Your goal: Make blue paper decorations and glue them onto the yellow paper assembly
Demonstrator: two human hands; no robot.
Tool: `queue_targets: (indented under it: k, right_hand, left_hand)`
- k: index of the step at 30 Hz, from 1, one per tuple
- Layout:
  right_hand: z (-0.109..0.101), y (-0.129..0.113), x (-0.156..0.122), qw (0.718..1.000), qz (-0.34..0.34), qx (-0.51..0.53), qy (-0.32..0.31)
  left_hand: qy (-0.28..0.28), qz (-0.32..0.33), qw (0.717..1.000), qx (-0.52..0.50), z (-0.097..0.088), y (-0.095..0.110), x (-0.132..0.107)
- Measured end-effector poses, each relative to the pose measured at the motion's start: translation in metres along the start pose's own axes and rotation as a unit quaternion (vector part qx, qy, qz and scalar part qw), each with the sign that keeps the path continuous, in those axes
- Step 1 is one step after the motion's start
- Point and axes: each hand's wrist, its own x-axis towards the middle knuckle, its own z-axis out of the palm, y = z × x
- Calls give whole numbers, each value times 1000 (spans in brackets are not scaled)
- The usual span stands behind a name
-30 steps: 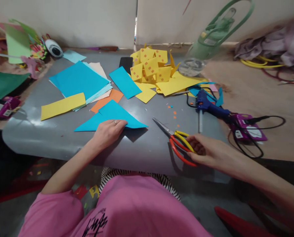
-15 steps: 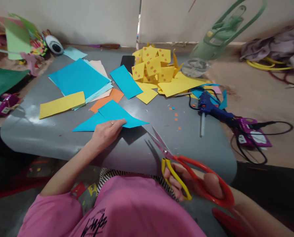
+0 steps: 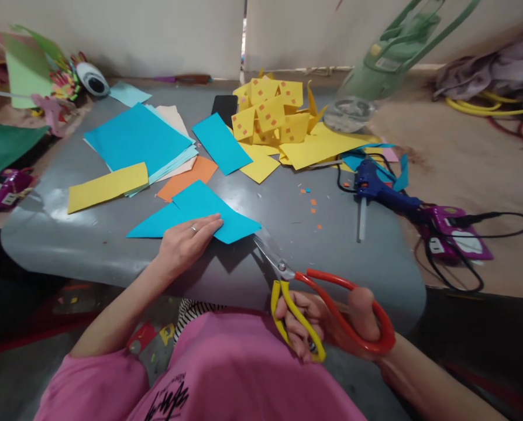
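Observation:
My left hand point(image 3: 189, 242) pinches the near edge of a folded blue sheet of paper point(image 3: 209, 204), whose pointed right corner juts toward the scissors. A ring shows on one finger. In my right hand point(image 3: 309, 313) is a pair of scissors point(image 3: 282, 268) with one red and one yellow handle. The handles are spread, and the parted blades reach the paper's right tip. Whether they bite into it I cannot tell. Behind the folded sheet lie an orange piece point(image 3: 189, 178), a yellow strip point(image 3: 107, 188) and a stack of blue and pale sheets point(image 3: 138, 140).
Yellow dotted paper pieces point(image 3: 270, 111) stand at the back, beside a black phone-like slab point(image 3: 224, 110). A blue glue gun point(image 3: 382, 196) with a cord lies right, near a purple box point(image 3: 458, 234). A green appliance point(image 3: 371, 76) stands behind. Small scraps dot the grey table point(image 3: 279, 204).
The scissors in my right hand have moved left and up to the paper's right tip. My left hand still holds the folded sheet, whose right part now tips lower toward me.

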Motion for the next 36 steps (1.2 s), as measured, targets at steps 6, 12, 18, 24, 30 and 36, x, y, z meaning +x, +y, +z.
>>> queue_targets:
  k: [6, 12, 18, 24, 30, 36]
  right_hand:
    - [1, 1, -4, 999, 10, 24, 36]
    - [2, 2, 0, 998, 8, 53, 33]
    - [5, -1, 1, 998, 33, 41, 45]
    - [-1, 9, -1, 997, 21, 46, 50]
    - [-10, 18, 5, 999, -5, 31, 37]
    - [-14, 18, 7, 999, -7, -30, 13]
  left_hand:
    - [-28, -12, 998, 61, 3, 1, -6]
    - [-19, 72, 997, 18, -5, 1, -4]
    - [-21, 84, 995, -39, -12, -4, -10]
    - [-87, 106, 986, -97, -18, -5, -12]
    - [-193, -49, 961, -191, -32, -7, 2]
    - [-306, -9, 949, -76, -6, -41, 43]
